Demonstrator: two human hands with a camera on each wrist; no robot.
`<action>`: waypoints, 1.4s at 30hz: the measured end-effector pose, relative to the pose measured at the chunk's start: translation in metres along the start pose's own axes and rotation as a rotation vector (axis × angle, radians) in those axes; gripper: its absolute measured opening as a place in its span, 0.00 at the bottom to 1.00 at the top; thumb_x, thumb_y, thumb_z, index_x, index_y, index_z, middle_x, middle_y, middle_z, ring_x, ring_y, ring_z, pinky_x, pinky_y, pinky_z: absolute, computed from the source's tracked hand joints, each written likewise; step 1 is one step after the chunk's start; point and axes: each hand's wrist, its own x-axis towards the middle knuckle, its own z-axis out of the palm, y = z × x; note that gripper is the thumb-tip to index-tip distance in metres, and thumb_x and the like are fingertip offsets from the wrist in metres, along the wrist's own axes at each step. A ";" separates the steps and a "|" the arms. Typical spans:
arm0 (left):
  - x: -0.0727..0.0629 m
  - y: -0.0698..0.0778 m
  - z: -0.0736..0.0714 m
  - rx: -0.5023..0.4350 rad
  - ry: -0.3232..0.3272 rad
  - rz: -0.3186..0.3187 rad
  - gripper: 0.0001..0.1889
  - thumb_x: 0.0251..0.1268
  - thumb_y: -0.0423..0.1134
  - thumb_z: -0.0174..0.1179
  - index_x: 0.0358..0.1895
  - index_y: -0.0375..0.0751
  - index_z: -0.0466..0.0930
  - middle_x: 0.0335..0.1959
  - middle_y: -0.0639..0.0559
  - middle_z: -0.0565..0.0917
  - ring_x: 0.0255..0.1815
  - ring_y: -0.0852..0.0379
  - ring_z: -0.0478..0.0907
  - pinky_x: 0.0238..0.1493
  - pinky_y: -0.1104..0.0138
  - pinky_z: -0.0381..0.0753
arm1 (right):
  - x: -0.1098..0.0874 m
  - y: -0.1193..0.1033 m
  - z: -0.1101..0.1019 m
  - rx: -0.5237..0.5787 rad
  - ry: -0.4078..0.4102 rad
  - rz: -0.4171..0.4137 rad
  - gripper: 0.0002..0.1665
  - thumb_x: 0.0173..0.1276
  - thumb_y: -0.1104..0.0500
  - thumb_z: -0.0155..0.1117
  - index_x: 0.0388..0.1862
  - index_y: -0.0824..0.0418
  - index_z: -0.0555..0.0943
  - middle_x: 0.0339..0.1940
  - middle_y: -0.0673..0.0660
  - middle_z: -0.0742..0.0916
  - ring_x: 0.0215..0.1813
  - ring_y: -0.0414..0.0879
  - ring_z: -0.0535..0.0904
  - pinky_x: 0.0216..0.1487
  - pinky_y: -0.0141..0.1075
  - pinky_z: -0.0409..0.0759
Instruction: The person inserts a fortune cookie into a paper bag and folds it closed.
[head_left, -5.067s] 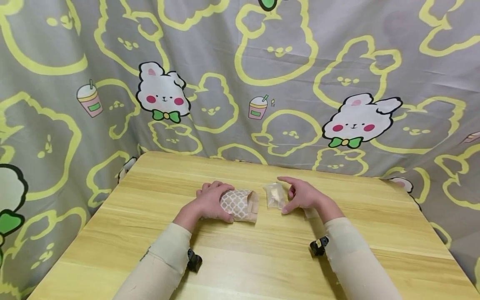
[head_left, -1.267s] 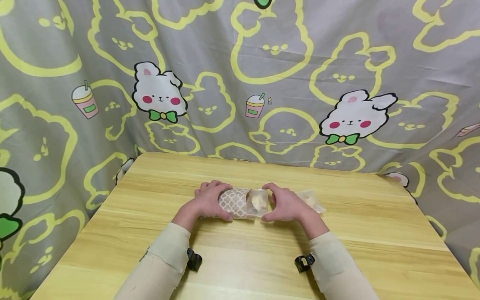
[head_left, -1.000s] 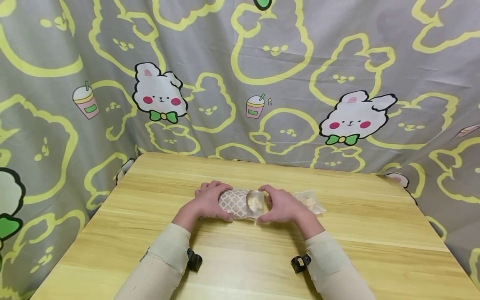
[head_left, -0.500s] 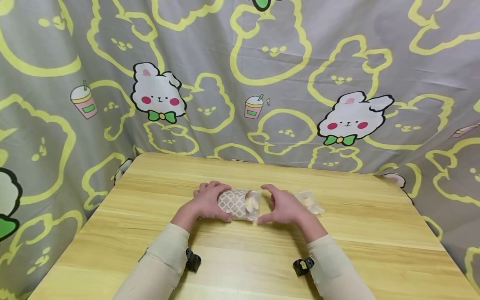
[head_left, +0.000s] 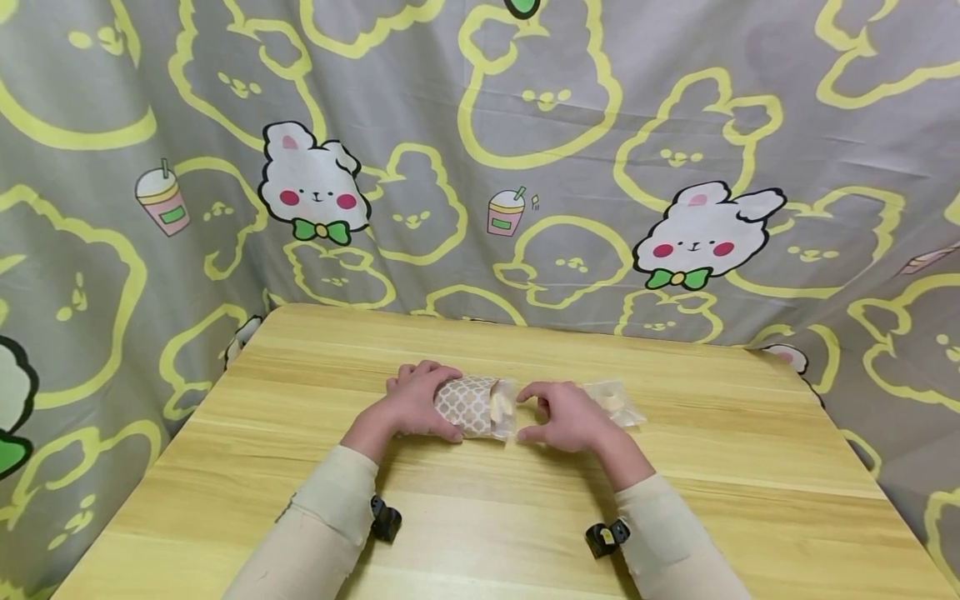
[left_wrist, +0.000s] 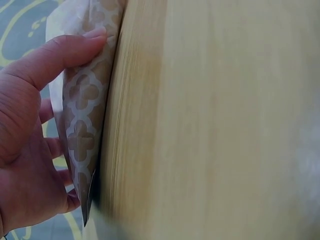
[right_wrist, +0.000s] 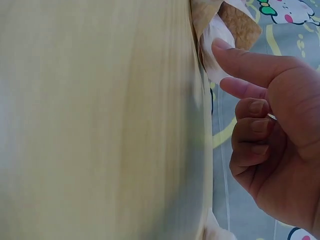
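My left hand (head_left: 416,402) holds a brown paper bag (head_left: 463,407) with a white lattice print, lying on its side with its mouth to the right. Thumb and fingers lie along opposite sides of the bag in the left wrist view. A small see-through packet (head_left: 503,408) with pale yellow contents sits mostly inside the mouth, its right end sticking out. Just right of that end is my right hand (head_left: 568,417), thumb and index finger stretched toward it and set apart. The right wrist view shows the thumb tip at the packet (right_wrist: 214,60), the other fingers folded in.
A second see-through packet (head_left: 622,404) with pale contents lies behind the right hand, partly covered by it. The wooden table (head_left: 480,517) reaches back to a grey cartoon-print curtain (head_left: 420,100).
From beside the bag, the packet has been brought left and slid into its mouth by the right hand. That hand has since drawn back slightly. The left hand keeps its hold.
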 end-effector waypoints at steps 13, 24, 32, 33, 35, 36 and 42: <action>0.001 0.002 0.000 0.003 0.010 0.007 0.48 0.32 0.55 0.83 0.67 0.57 0.74 0.66 0.50 0.69 0.63 0.41 0.58 0.57 0.45 0.57 | 0.003 -0.010 0.004 0.009 -0.029 -0.094 0.25 0.52 0.63 0.73 0.52 0.52 0.84 0.15 0.43 0.70 0.19 0.37 0.62 0.28 0.36 0.66; 0.001 0.002 0.003 0.009 0.002 0.012 0.48 0.33 0.56 0.83 0.67 0.57 0.74 0.66 0.50 0.69 0.63 0.42 0.59 0.56 0.45 0.57 | 0.009 -0.020 0.012 -0.021 -0.059 -0.121 0.32 0.47 0.67 0.63 0.55 0.51 0.82 0.16 0.44 0.70 0.20 0.37 0.61 0.25 0.35 0.62; 0.000 0.005 0.003 0.008 0.000 0.007 0.48 0.33 0.56 0.83 0.68 0.57 0.74 0.66 0.51 0.69 0.64 0.42 0.59 0.57 0.46 0.58 | 0.013 -0.024 0.014 -0.046 -0.047 -0.138 0.29 0.44 0.65 0.65 0.49 0.47 0.78 0.18 0.45 0.72 0.20 0.39 0.64 0.24 0.35 0.63; 0.000 0.006 0.003 0.005 0.001 0.008 0.48 0.33 0.56 0.83 0.68 0.57 0.74 0.66 0.51 0.69 0.64 0.42 0.59 0.57 0.46 0.58 | 0.013 -0.024 0.014 -0.048 -0.046 -0.139 0.28 0.43 0.65 0.64 0.47 0.48 0.78 0.18 0.45 0.72 0.20 0.39 0.64 0.24 0.35 0.63; 0.000 0.006 0.003 0.003 0.002 0.009 0.49 0.33 0.56 0.83 0.68 0.57 0.74 0.66 0.50 0.69 0.64 0.42 0.59 0.57 0.46 0.58 | 0.014 -0.025 0.014 -0.054 -0.046 -0.143 0.26 0.43 0.65 0.64 0.45 0.50 0.77 0.18 0.45 0.71 0.20 0.39 0.63 0.24 0.36 0.62; 0.000 0.006 0.003 0.003 0.003 0.009 0.49 0.33 0.56 0.83 0.68 0.57 0.74 0.66 0.50 0.69 0.64 0.42 0.59 0.57 0.46 0.58 | 0.014 -0.025 0.014 -0.056 -0.047 -0.144 0.25 0.43 0.65 0.64 0.44 0.51 0.77 0.18 0.45 0.71 0.21 0.39 0.63 0.24 0.36 0.63; 0.001 0.004 0.002 0.014 0.007 0.009 0.49 0.32 0.56 0.83 0.68 0.57 0.73 0.66 0.50 0.69 0.63 0.42 0.59 0.56 0.46 0.58 | 0.011 -0.024 0.009 -0.030 -0.058 -0.135 0.35 0.45 0.65 0.64 0.56 0.47 0.79 0.17 0.45 0.72 0.20 0.38 0.63 0.25 0.36 0.64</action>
